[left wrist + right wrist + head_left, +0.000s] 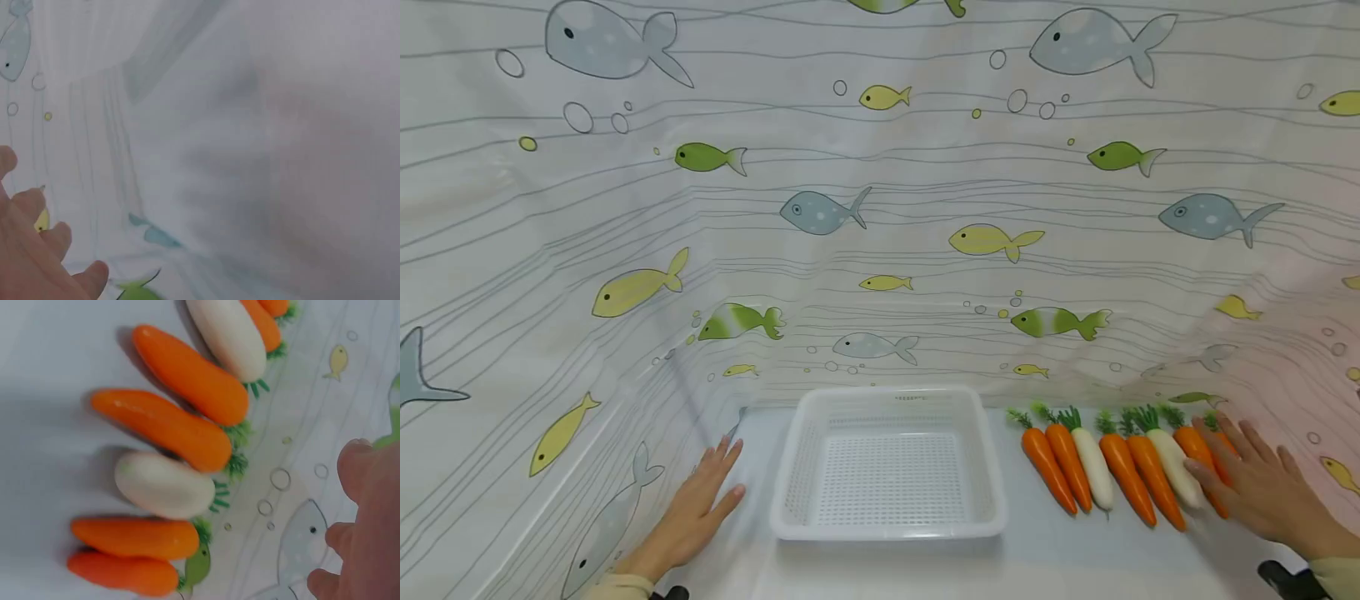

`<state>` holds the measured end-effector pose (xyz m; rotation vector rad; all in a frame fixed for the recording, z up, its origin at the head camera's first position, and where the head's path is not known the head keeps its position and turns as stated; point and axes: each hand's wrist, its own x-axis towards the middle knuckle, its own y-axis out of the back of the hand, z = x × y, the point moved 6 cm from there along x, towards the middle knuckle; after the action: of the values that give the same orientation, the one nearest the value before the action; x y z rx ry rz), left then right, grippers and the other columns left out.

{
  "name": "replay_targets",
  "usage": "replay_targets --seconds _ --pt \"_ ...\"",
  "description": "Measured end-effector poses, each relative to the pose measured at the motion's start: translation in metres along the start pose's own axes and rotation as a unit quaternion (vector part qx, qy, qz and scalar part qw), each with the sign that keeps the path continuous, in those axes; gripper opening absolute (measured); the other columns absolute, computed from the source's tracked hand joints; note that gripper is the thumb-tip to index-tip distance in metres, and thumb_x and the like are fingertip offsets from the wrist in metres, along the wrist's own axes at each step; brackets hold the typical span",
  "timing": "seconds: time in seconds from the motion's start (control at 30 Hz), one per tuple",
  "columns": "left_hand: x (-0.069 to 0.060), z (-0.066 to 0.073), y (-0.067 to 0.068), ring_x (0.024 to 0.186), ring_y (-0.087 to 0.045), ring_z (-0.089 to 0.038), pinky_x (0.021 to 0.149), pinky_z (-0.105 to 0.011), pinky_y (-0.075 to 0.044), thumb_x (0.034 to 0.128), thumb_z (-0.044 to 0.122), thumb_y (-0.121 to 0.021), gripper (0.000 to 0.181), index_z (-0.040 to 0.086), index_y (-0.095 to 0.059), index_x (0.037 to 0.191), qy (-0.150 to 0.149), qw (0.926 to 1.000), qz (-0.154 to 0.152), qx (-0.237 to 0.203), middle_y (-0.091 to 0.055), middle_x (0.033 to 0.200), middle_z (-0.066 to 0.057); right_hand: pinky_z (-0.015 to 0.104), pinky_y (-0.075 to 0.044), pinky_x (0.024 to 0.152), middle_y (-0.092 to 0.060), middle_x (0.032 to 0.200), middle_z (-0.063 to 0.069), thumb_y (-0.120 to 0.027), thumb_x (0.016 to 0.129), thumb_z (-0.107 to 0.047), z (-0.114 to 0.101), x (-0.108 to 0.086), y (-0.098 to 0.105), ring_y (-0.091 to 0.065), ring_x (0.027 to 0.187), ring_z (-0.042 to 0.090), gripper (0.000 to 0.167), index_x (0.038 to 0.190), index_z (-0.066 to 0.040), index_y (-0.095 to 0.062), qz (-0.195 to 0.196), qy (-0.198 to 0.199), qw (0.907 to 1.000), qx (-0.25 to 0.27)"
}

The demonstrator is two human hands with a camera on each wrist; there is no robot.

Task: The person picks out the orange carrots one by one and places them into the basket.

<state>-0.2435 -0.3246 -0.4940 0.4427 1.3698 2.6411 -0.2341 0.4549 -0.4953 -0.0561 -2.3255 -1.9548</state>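
Note:
A white plastic basket with a perforated floor stands in the middle of the white table, with nothing inside it. To its right lies a row of several orange carrots and two white radishes, their green tops toward the back. My left hand is left of the basket, fingers spread and holding nothing. Over the right end of the row is my right hand, fingers straight, partly covering the last carrots. In the right wrist view the carrots and radishes lie apart from the fingers.
A white sheet printed with fish and wavy lines hangs behind the table and along both sides. The tabletop runs along the front, below the basket.

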Motion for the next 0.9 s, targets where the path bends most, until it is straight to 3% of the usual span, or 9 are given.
replay_targets --seconds 0.07,0.17,0.23,0.33,0.4,0.57,0.7,0.8,0.9 --pt "0.003 -0.003 -0.013 0.158 -0.007 -0.060 0.116 -0.086 -0.011 0.1117 0.029 -0.051 0.067 0.014 -0.023 0.170 0.023 0.9967 -0.020 -0.075 -0.010 0.176 -0.026 0.091 -0.006 0.108 0.003 0.170 0.038 -0.040 0.112 -0.052 -0.007 0.005 -0.008 0.013 0.154 0.063 0.082 0.169 -0.003 -0.006 -0.010 0.020 0.9997 0.014" --pt "0.008 -0.010 -0.039 0.159 -0.002 -0.057 0.119 -0.083 -0.007 0.1142 0.037 -0.041 0.067 0.015 -0.014 0.172 0.082 0.9790 -0.064 -0.176 -0.005 0.177 -0.025 0.089 -0.013 0.108 -0.013 0.167 0.043 -0.046 0.112 -0.046 -0.021 0.013 -0.018 -0.006 0.151 0.068 0.078 0.166 0.004 -0.020 -0.010 0.049 0.9976 0.048" --pt "0.010 -0.013 -0.056 0.161 -0.003 -0.053 0.122 -0.081 -0.008 0.1144 0.042 -0.036 0.068 0.022 -0.007 0.173 0.125 0.9582 -0.086 -0.243 -0.003 0.178 -0.021 0.089 -0.020 0.107 -0.022 0.163 0.045 -0.050 0.111 -0.043 -0.033 0.018 -0.024 -0.020 0.145 0.071 0.076 0.164 0.005 -0.027 -0.007 0.065 0.9959 0.063" --pt "0.015 -0.014 -0.076 0.162 -0.006 -0.049 0.125 -0.077 -0.008 0.1139 0.043 -0.035 0.069 0.028 -0.003 0.173 0.156 0.9202 -0.083 -0.349 -0.005 0.179 -0.018 0.088 -0.027 0.105 -0.031 0.159 0.045 -0.059 0.108 -0.042 -0.052 0.028 -0.031 -0.033 0.138 0.071 0.073 0.161 0.004 -0.037 0.005 0.078 0.9934 0.083" --pt "0.019 -0.014 -0.087 0.164 -0.005 -0.045 0.128 -0.073 -0.006 0.1140 0.041 -0.035 0.068 0.030 -0.001 0.172 0.157 0.8915 -0.077 -0.418 -0.004 0.180 -0.014 0.088 -0.032 0.102 -0.035 0.158 0.043 -0.063 0.106 -0.041 -0.064 0.034 -0.036 -0.038 0.135 0.069 0.073 0.159 0.003 -0.040 0.009 0.087 0.9921 0.090" --pt "0.029 -0.007 -0.104 0.166 0.013 -0.024 0.132 -0.051 0.006 0.1154 0.040 -0.029 0.065 0.035 0.003 0.171 0.116 0.8410 -0.107 -0.518 0.009 0.180 0.004 0.083 -0.039 0.101 -0.039 0.158 0.039 -0.069 0.102 -0.040 -0.091 0.049 -0.053 -0.042 0.136 0.065 0.073 0.157 0.002 -0.045 0.008 0.114 0.9873 0.110" --pt "0.030 -0.003 -0.109 0.160 -0.003 0.006 0.129 -0.023 -0.017 0.1164 0.037 -0.025 0.064 0.042 0.011 0.169 0.081 0.8040 -0.122 -0.576 0.019 0.178 0.012 0.080 -0.044 0.100 -0.039 0.159 0.038 -0.068 0.103 -0.043 -0.108 0.056 -0.072 -0.043 0.137 0.064 0.073 0.157 0.001 -0.045 -0.020 0.125 0.9848 0.119" --pt "0.030 0.000 -0.110 0.148 -0.020 0.019 0.115 -0.010 -0.031 0.1168 0.036 -0.023 0.064 0.043 0.015 0.168 0.059 0.7911 -0.113 -0.598 0.022 0.177 0.013 0.079 -0.045 0.101 -0.039 0.158 0.037 -0.067 0.103 -0.045 -0.120 0.059 -0.082 -0.043 0.137 0.064 0.073 0.156 0.000 -0.046 -0.030 0.129 0.9832 0.126" --pt "0.033 0.003 -0.112 0.148 -0.020 0.019 0.115 -0.009 -0.030 0.1166 0.038 -0.021 0.063 0.043 0.014 0.168 0.047 0.7949 -0.104 -0.596 0.022 0.177 0.014 0.079 -0.043 0.104 -0.041 0.158 0.036 -0.069 0.102 -0.042 -0.132 0.060 -0.084 -0.044 0.139 0.062 0.069 0.154 0.000 -0.050 -0.020 0.133 0.9822 0.131"
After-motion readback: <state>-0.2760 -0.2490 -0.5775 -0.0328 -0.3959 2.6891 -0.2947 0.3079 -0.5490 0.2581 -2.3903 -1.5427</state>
